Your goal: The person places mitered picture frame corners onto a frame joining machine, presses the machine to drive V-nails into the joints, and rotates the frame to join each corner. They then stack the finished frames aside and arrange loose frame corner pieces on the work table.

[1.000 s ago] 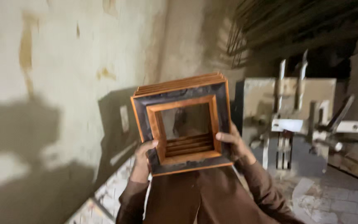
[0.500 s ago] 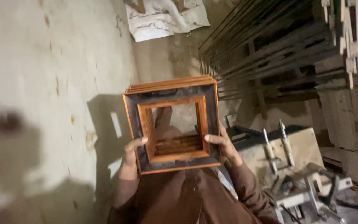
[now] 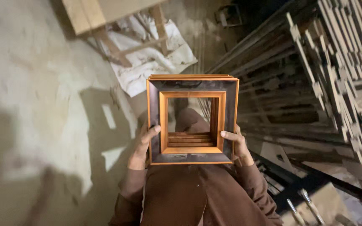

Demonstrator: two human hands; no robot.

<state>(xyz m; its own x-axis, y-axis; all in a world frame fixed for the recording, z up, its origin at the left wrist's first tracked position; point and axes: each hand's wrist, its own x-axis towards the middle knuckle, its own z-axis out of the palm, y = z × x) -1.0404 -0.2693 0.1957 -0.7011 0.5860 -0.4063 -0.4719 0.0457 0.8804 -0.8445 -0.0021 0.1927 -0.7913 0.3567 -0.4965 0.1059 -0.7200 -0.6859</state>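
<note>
Here I have a stack of frames (image 3: 192, 119) held up before me. My left hand (image 3: 142, 144) and right hand (image 3: 236, 145) each clasp a lower side of the frames. White sheeting (image 3: 147, 62) lies beyond the frames.

Background items: a wooden table (image 3: 105, 12) stands at upper left, legs crossing a crumpled white sheet (image 3: 151, 62) on the concrete floor (image 3: 34, 104). Stacked wooden mouldings (image 3: 336, 71) fill the right side, leaning diagonally. A metal clamp fixture (image 3: 306, 205) sits at lower right, partly cut off by the frame edge
</note>
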